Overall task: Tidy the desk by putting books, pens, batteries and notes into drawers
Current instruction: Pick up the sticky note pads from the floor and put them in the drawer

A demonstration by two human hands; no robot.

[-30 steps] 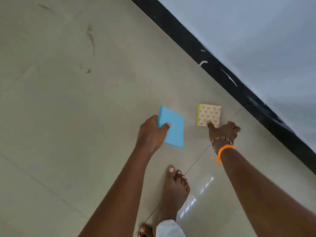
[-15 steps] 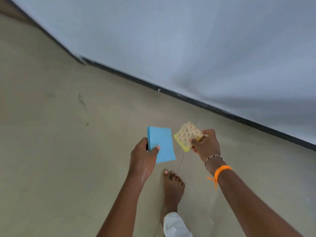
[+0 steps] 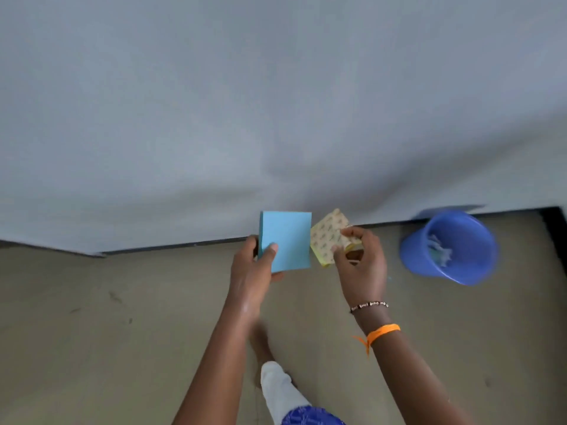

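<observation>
My left hand (image 3: 251,271) grips a blue pad of sticky notes (image 3: 288,239) by its lower left corner, thumb on its face. Right beside it, my right hand (image 3: 360,268) pinches a yellow patterned pad of notes (image 3: 325,239), tilted, by its right edge. Both pads are held up in front of me at chest height, nearly touching each other, above the beige floor. No desk or drawer is in view.
A blue plastic bucket (image 3: 451,246) with crumpled paper inside stands on the floor at the right, against the grey wall (image 3: 276,118) with its dark skirting. My bare foot and white trouser leg (image 3: 279,391) are below my hands.
The yellow pad was on the floor; my right hand has picked it up. Both hands have risen with the pads, and my view has swung up toward the wall, bringing the bucket in.
</observation>
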